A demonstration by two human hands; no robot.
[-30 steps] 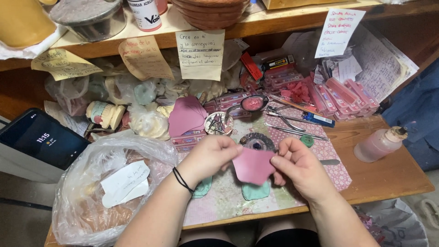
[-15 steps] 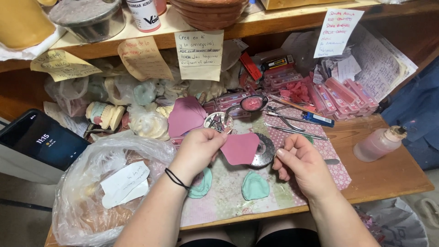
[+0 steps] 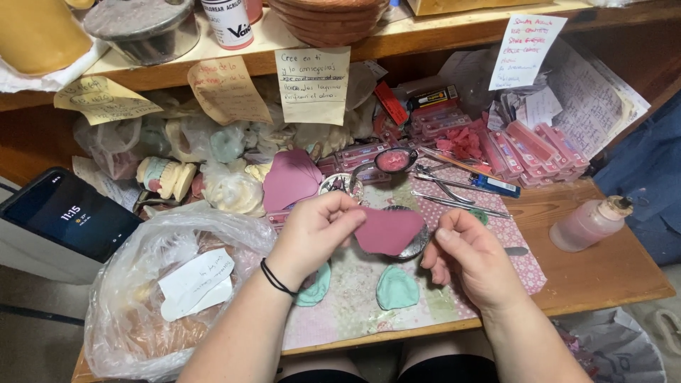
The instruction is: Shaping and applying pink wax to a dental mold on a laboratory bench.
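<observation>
My left hand point(image 3: 312, 237) pinches the left edge of a thin pink wax sheet point(image 3: 386, 230) and holds it above the patterned mat point(image 3: 355, 312). Behind the sheet's right side is a round metal dish point(image 3: 422, 241), tilted off the mat. My right hand point(image 3: 475, 262) has its fingers curled, with thumb and fingertips at the dish's right rim, and appears to grip it. Two mint-green moulded pieces point(image 3: 396, 287) point(image 3: 316, 280) lie on the mat just below my hands.
A clear plastic bag point(image 3: 142, 284) with a paper note fills the left. A phone point(image 3: 67, 216) leans at far left. More pink sheets point(image 3: 291, 179), dental casts point(image 3: 163, 177), metal tools point(image 3: 454, 188) and pink boxes point(image 3: 525, 145) crowd the back. A pink bottle point(image 3: 589, 223) stands right.
Both hands held the pink sheet low over the mat. Now only my left hand holds it, raised and further back, and my right hand has gone to the round dish, now tilted.
</observation>
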